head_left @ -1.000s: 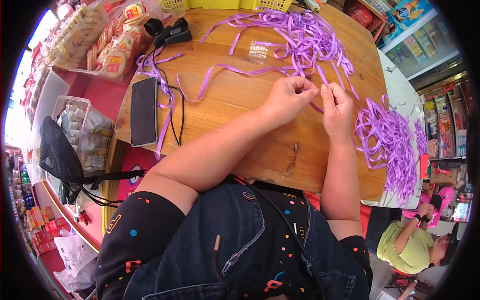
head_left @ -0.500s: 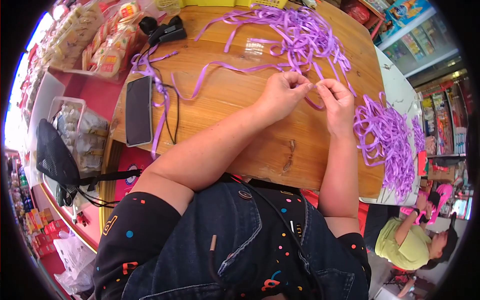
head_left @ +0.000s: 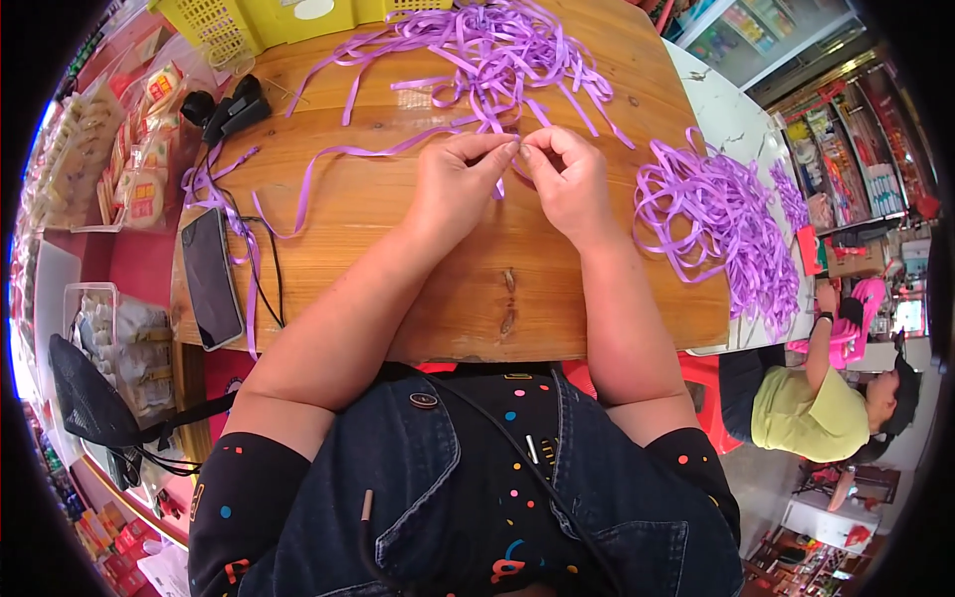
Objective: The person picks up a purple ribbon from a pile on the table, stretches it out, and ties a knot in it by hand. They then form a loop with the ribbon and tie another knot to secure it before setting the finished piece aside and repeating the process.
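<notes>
Two bare hands serve as grips, one left grip (head_left: 455, 189) and one right grip (head_left: 574, 189). Flat purple ribbon lies in three heaps: one large heap (head_left: 497, 50) beyond the grips, a second large heap (head_left: 751, 239) to their right, one small heap (head_left: 789, 194) farther right; strands too tangled to count. One brown wooden counter (head_left: 537, 289) sits under the grips. To their left: one black rectangular phone (head_left: 212, 279); beyond, leftward, one yellow plastic crate (head_left: 279, 28). Far right: one pink plastic chair (head_left: 867, 310), one person (head_left: 811, 413) in yellow-green.

Table (head_left: 468, 313) is smooth wood, soft sheen. Ribbon pile (head_left: 484, 48) at 12 o'clock looks like satiny cloth; phone screen (head_left: 212, 279) at 9 is glossy, yellow basket (head_left: 274, 28) at 11 plastic.
</notes>
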A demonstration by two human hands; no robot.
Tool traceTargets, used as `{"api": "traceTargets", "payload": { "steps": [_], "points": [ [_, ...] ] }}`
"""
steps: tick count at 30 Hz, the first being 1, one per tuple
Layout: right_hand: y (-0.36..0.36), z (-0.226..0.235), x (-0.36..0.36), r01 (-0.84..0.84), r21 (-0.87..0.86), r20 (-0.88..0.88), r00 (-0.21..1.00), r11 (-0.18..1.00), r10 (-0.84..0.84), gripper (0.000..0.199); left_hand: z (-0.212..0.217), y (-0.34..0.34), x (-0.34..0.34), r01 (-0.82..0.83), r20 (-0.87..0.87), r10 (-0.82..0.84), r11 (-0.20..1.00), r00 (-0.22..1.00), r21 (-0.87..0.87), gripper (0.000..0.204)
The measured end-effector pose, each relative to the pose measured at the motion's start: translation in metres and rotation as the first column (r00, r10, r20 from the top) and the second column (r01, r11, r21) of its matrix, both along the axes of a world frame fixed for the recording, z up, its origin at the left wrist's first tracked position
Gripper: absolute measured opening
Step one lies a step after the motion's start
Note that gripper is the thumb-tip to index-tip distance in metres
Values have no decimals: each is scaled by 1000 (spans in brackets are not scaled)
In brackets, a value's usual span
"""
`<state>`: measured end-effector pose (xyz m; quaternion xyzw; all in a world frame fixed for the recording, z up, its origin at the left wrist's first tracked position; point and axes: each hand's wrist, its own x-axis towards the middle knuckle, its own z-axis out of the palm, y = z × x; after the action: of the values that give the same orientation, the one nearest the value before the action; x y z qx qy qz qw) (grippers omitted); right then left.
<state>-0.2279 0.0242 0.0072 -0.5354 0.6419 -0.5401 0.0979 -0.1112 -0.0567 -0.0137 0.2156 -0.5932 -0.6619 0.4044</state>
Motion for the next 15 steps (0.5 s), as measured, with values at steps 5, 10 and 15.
{"api": "traceTargets", "payload": {
  "steps": [5,10,15],
  "points": [
    [3,1,-3,16,-72,-101,995,997,-23,4,-1,1,-1,-34,136,77,955,988,-295,16],
    [3,5,0,-1,-84,-146,989,996,-11,4,0,-1,3,73,191,-32,975,981,-212,12],
    [2,1,-2,-6,-120,-122,993,993,-8,5,-5,-5,1,124,179,-99,983,979,-136,11]
  ]
}}
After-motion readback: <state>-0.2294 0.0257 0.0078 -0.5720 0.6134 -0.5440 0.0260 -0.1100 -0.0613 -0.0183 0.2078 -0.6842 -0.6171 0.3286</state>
